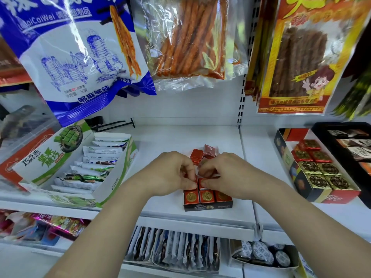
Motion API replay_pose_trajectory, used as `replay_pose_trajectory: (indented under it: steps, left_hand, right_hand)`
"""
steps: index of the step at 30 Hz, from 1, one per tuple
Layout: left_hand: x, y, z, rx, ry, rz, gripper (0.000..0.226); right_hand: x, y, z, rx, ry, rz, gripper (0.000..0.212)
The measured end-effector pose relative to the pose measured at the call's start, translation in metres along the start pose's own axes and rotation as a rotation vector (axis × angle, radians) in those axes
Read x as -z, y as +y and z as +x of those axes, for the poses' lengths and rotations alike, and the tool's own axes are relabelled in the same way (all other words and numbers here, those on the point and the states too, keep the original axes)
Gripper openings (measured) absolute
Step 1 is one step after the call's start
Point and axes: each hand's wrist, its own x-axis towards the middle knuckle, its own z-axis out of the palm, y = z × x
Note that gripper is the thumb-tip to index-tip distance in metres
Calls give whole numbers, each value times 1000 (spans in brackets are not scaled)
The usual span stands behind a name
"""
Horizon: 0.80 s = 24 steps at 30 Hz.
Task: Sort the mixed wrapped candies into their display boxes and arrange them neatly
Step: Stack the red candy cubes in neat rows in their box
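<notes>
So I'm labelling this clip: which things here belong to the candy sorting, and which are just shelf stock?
In the job:
left hand
right hand
small dark box of red candies
loose red candies behind it
right-side box with red and gold candies

Just stock:
green wafer box
hanging snack bags
lower-shelf packets

A small dark display box (208, 206) sits on the white shelf, its front row filled with three red wrapped candies (206, 196) lying flat, gold medallions up. Just behind the box, loose red candies (196, 154) lie tumbled. Well right of the box, a bigger box (329, 194) holds red and gold candies (319, 169) in neat rows.
</notes>
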Motion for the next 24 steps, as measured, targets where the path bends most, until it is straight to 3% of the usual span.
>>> replay_pose_trajectory:
  steps: [11, 17, 24]
  left_hand:
    - [1, -4, 3, -6, -35, -10, 26]
    - [2, -10, 2, 50, -94, -191, 16]
    - [2, -10, 4, 78, -100, -142, 18]
  right_hand:
    - [6, 0, -3, 1, -29, 43, 24]
    - [7, 1, -4, -7, 0, 69, 21]
    - [20, 23, -4, -178, 378, 145, 9]
